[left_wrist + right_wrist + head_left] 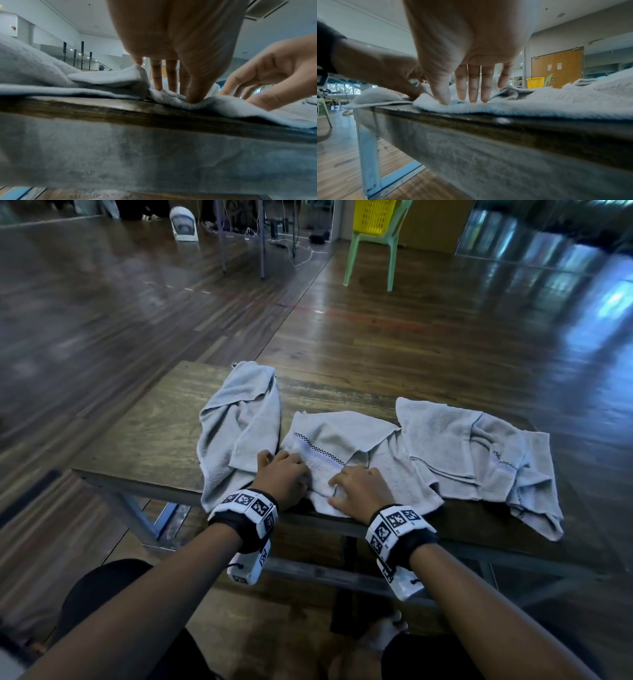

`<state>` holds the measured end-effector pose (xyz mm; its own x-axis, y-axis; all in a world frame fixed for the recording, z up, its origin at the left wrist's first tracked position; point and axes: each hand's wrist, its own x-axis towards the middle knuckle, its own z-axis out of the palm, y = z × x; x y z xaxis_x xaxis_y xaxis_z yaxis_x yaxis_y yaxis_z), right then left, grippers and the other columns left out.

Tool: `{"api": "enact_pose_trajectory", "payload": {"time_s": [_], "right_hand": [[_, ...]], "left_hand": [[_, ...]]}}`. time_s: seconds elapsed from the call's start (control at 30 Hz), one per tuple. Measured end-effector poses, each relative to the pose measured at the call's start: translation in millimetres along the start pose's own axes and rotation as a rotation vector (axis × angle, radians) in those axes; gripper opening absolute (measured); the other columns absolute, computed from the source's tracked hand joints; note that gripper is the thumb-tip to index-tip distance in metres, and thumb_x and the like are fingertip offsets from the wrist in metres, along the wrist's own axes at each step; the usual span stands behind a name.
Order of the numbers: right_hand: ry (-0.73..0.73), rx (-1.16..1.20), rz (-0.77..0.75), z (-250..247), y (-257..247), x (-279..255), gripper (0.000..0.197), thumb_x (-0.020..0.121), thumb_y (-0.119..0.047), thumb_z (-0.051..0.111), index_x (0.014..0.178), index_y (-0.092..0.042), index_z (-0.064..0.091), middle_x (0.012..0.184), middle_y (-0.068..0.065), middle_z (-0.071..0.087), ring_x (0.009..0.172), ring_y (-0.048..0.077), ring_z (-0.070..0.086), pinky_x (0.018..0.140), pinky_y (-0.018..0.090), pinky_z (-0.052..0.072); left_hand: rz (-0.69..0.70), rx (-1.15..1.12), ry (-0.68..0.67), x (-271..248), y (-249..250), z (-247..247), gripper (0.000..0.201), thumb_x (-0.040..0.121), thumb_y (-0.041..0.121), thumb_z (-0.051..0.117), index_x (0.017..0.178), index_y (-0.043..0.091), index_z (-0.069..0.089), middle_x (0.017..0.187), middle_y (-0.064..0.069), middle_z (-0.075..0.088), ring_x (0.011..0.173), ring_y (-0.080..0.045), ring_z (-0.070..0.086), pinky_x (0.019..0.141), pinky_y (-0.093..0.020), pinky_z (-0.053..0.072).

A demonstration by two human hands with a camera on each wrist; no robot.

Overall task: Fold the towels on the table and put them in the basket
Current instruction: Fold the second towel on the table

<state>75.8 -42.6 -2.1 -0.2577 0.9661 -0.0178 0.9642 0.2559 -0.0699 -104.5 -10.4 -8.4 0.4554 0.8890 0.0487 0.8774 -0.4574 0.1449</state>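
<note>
The middle towel (346,436) lies crumpled at lower centre on the table (147,433), running up-frame and rightward from both hands: right hand (363,491) spread, fingertips pressing it; left hand (284,477) fingertips-down at its left edge, pinch unconfirmed.

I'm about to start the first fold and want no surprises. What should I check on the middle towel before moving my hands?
1. On the middle towel, left hand and right hand: ok.
2. Fingers of right hand straight, pressing: ok.
3. Grip of left hand: cannot tell.
4. Towel flat: not ok, rumpled.
5. Clear of the right towel: not ok, they touch.
6. Reach to the basket: not ok, far off on a chair.
</note>
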Motion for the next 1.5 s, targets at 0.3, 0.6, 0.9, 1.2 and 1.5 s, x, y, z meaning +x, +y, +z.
{"api": "enact_pose_trajectory", "payload": {"time_s": [0.3,0.6,0.9,1.2,1.5], "right_hand": [[0.137,0.041,0.024,-10,1,-9,0.026,0.091,-0.033,0.045,0.103,-0.020,0.064,0.105,-0.001,0.066,0.101,0.021,0.056,0.086,0.036,0.034],[0.382,0.198,-0.011,-104,14,-34,0.021,0.087,-0.035,0.048,0.084,-0.024,0.065,0.087,-0.011,0.066,0.086,0.012,0.055,0.081,0.034,0.031],[0.651,0.332,0.094,-209,36,-81,0.027,0.079,-0.036,0.045,0.082,-0.020,0.067,0.079,-0.009,0.063,0.084,0.020,0.060,0.084,0.048,0.044],[0.776,0.205,0.102,-309,46,-130,0.028,0.081,-0.034,0.040,0.085,-0.020,0.064,0.078,-0.004,0.063,0.079,0.021,0.061,0.085,0.046,0.046],[0.991,0.093,0.038,-422,26,-185,0.012,0.090,-0.015,0.054,0.093,-0.013,0.065,0.077,-0.005,0.058,0.072,0.017,0.055,0.085,0.050,0.046]], "left_hand": [[0.133,0.061,0.155,4,10,-10,0.022,0.093,0.028,0.043,0.103,0.018,0.060,0.105,-0.003,0.058,0.110,-0.024,0.048,0.093,-0.036,0.014],[0.322,0.285,0.384,1,31,-80,0.025,0.051,0.012,0.075,0.069,0.025,0.063,0.065,0.008,0.060,0.066,-0.018,0.061,0.078,-0.035,0.024],[0.094,0.239,0.305,-11,22,-182,0.018,0.089,0.026,0.047,0.088,0.016,0.061,0.081,0.007,0.055,0.099,-0.016,0.055,0.083,-0.035,0.012],[0.091,0.255,0.433,-59,11,-292,0.014,0.093,0.021,0.047,0.094,0.022,0.062,0.094,0.003,0.065,0.094,-0.020,0.058,0.067,-0.031,0.011],[0.230,-0.022,0.740,-106,9,-422,0.007,0.084,0.009,0.066,0.077,0.009,0.065,0.069,-0.001,0.059,0.065,-0.021,0.058,0.054,-0.022,0.036]]}}
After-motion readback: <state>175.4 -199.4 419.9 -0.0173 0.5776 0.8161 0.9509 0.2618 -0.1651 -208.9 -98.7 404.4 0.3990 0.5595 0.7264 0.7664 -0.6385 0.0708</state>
